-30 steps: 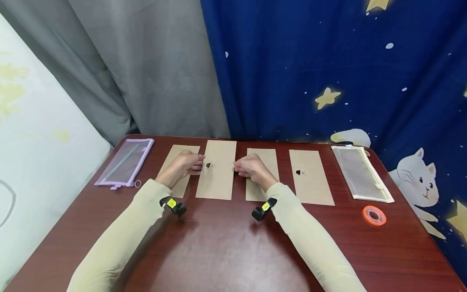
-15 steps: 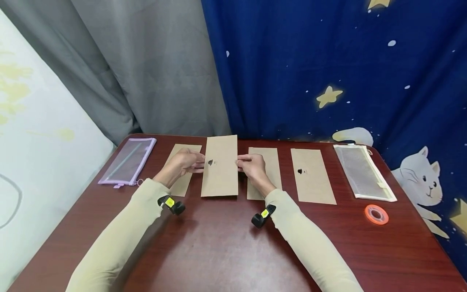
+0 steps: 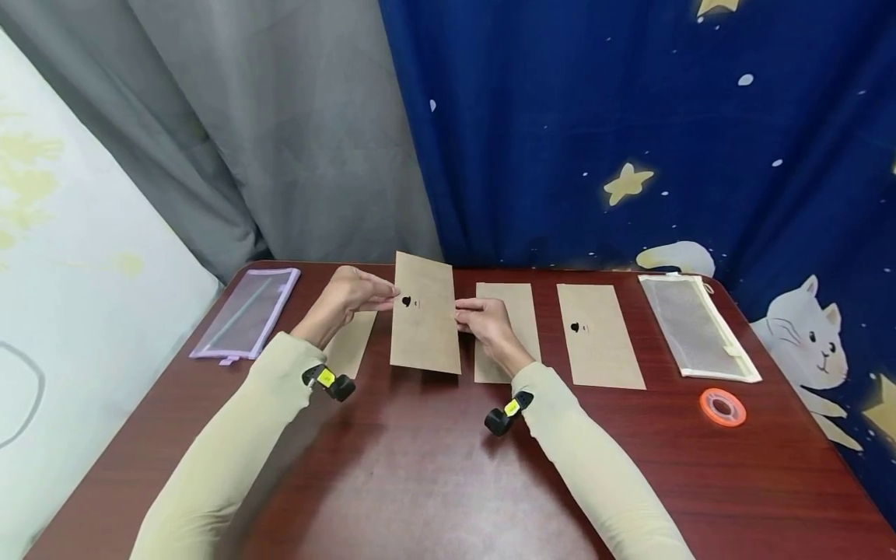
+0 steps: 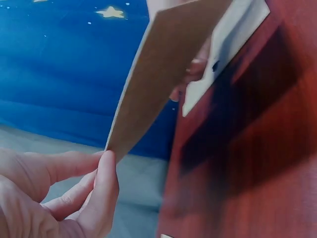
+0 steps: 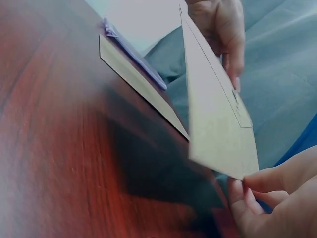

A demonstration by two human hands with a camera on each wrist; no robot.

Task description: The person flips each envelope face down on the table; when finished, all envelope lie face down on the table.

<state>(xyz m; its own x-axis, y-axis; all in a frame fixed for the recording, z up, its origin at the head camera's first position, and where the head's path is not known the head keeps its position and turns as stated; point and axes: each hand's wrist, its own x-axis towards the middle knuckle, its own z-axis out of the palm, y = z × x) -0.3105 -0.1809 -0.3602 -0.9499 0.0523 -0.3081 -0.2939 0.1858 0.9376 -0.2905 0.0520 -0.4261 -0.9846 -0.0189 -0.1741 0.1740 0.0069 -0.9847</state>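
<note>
A flat rectangular piece of brown kraft paper, printed with a small black hat, is raised off the table and tilted. My left hand pinches its left edge between thumb and fingers. At the opposite edge, my right hand pinches it the same way. The left wrist view looks along the thin pale edge of the kraft piece by my thumb. In the right wrist view its pale face shows, with thin lines on it. A similar kraft piece lies partly hidden beneath my left hand.
Two more kraft pieces lie to the right, one partly behind my right hand, the other with a hat print. A purple mesh zip pouch lies far left. At right are a white mesh pouch and an orange ring-shaped roll.
The kraft piece has come up off the table between both hands and now tilts, its left side higher. The left hand has risen slightly; the other things stay put.
</note>
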